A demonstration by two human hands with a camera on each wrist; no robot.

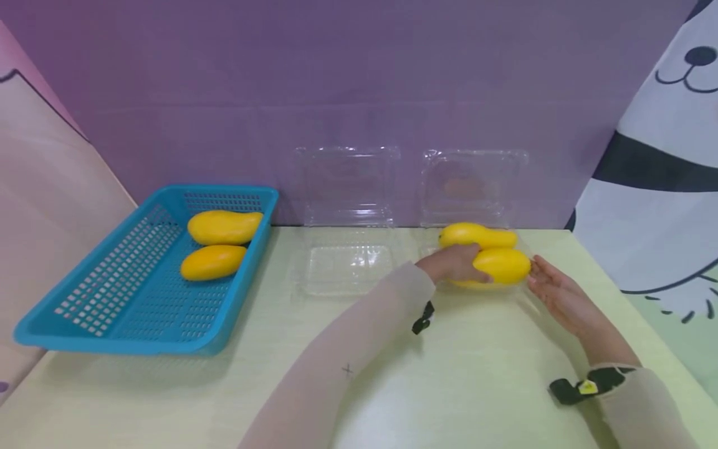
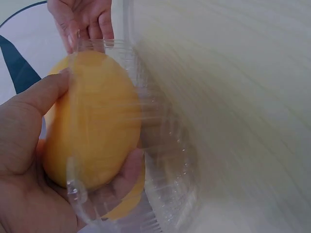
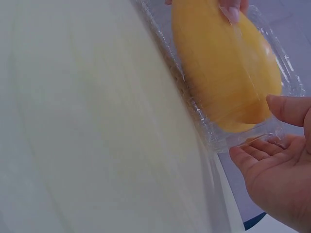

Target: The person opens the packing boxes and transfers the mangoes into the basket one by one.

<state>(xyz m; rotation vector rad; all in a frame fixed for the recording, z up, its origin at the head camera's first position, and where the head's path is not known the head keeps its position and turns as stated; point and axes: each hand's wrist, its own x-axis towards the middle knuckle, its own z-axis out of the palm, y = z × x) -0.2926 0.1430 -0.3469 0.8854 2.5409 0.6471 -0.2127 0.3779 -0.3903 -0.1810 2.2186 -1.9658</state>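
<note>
Gripping with the left hand [image 2: 29,170] an oval yellow fruit [image 2: 99,116], seen partly through a clear plastic container [image 2: 175,194]. Facing the right hand [image 2: 87,22] just beyond the fruit. Showing pale tabletop [image 2: 252,136] beside both hands.

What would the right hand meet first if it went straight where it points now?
Probably the clear container, then the front yellow fruit; depth is unclear, and the right hand may already touch one.

Looks like a booth: purple backdrop [image 1: 359,87], cartoon-print side panels [image 1: 653,212].
</note>
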